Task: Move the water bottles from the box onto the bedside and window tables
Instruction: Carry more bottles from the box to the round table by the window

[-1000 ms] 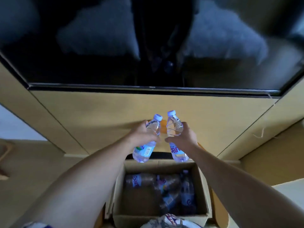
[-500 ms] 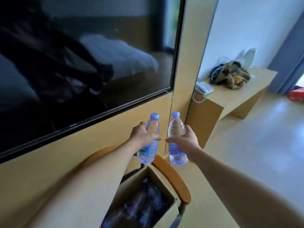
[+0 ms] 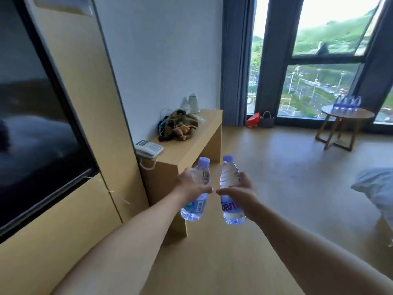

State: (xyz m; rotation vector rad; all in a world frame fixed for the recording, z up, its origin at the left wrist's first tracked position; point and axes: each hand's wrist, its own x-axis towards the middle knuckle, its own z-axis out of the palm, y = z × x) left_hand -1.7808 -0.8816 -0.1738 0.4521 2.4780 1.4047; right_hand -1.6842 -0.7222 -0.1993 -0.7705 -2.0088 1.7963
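Observation:
My left hand point(image 3: 190, 188) grips a clear water bottle point(image 3: 196, 204) with a pale purple cap, held upright in front of me. Beside it my right hand point(image 3: 241, 193) grips a second bottle point(image 3: 230, 209) of the same kind, also upright. The two bottles are a short way apart at chest height. Far off at the right, a round wooden window table point(image 3: 348, 114) stands by the window with several water bottles point(image 3: 346, 103) on it. The box is out of view.
A long wooden desk point(image 3: 191, 150) runs along the left wall with a white telephone point(image 3: 148, 149), a brown bag point(image 3: 178, 127) and a kettle point(image 3: 192, 103). A dark TV screen point(image 3: 32, 128) hangs at the left. Bedding point(image 3: 376, 188) shows at the right edge. Wooden floor lies between.
My view has swung right from the box and TV toward the window. Both hands keep their bottles held in front of me; the box has dropped out of sight.

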